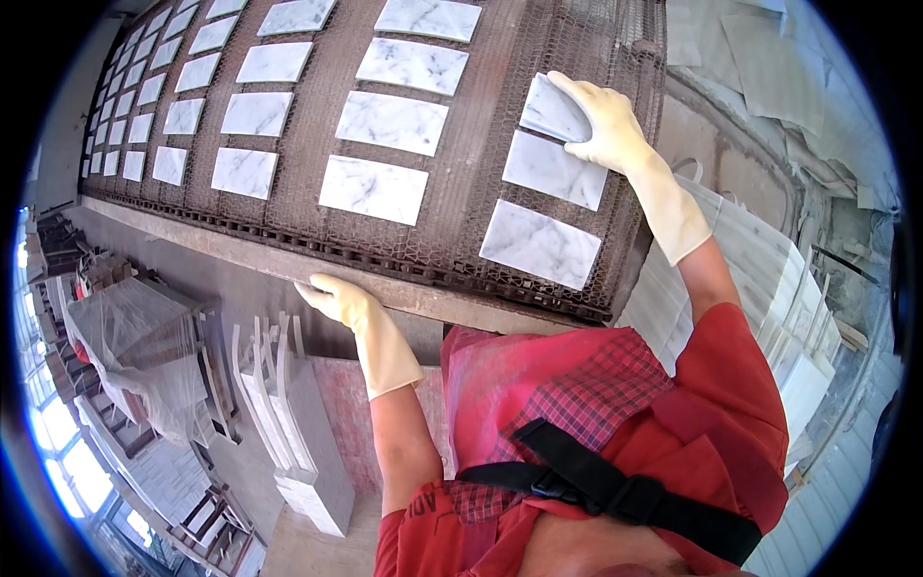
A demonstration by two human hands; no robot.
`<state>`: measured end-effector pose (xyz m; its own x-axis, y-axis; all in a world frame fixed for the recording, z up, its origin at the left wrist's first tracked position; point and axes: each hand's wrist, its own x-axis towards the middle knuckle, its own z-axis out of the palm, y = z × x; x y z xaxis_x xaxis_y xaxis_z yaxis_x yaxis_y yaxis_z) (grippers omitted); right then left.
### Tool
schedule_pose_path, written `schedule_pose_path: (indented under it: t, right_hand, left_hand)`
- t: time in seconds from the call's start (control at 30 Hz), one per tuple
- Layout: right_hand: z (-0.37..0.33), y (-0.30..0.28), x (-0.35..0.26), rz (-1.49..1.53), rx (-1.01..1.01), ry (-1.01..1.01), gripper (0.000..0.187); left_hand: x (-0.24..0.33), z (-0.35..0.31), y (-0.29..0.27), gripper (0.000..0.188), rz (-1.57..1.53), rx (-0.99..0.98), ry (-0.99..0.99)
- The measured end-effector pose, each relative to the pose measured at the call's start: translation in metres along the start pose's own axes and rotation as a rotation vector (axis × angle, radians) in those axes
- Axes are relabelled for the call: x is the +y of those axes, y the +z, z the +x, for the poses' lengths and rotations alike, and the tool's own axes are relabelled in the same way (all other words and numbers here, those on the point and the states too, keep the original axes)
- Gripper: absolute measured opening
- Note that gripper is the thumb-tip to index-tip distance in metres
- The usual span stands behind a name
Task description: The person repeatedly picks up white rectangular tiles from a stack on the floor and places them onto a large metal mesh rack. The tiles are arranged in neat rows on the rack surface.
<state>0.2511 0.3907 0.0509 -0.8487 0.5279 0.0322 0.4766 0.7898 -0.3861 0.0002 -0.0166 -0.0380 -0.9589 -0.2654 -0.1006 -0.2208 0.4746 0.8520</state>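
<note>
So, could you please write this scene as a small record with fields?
Right hand: gloved, thumb and fingers across far tile of the rightmost column
Left hand: gloved, at the pale rail, contact unclear
Other tiles: white, grey-veined, in rows on mesh belt
Clothing: red shirt, checked apron, black strap
Left background: plastic-wrapped load

Dark capital letters [423, 504] printed on the left sleeve [411, 540] of a red shirt [735, 394], set at a slant, only a short run shown, full wording unable to be made out
</note>
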Motion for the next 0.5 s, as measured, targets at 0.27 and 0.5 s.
schedule_pose_path:
  t: [0.27, 0.5]
  right_hand:
    - [0.013, 0.014, 0.014, 0.018, -0.028, 0.025, 0.115]
    - [0.021, 0.013, 0.021, 0.006, -0.054, 0.004, 0.116]
  left_hand:
    - [0.0, -0.002, -0.002, 0.072, 0.019, 0.002, -0.012]
    - [-0.004, -0.002, 0.0, 0.073, -0.01, 0.019, 0.015]
